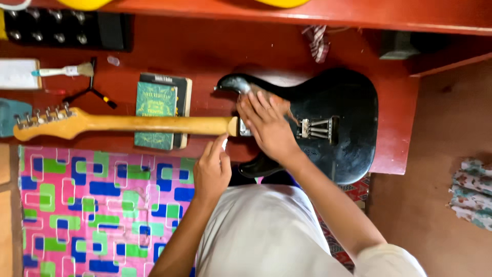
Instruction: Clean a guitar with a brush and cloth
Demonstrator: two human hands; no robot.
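A black electric guitar body (pixel 343 128) lies on a red table (pixel 205 51), with a pale wooden neck (pixel 133 124) running left to the headstock (pixel 43 123). My right hand (pixel 267 125) rests flat on the body beside the neck joint, fingers spread and pointing up. A metal bridge part (pixel 319 128) sits just right of it. My left hand (pixel 212 172) is below the neck's end, thumb and forefinger pinched on something small and pale (pixel 224 144) that I cannot identify.
Two stacked books (pixel 160 110), the top one green, lie under the neck. A small brush (pixel 66 71) and a black three-legged tool (pixel 92 92) lie at upper left. A pink patterned cloth (pixel 102 205) covers the lower left. Floral fabric (pixel 471 192) lies on the floor at right.
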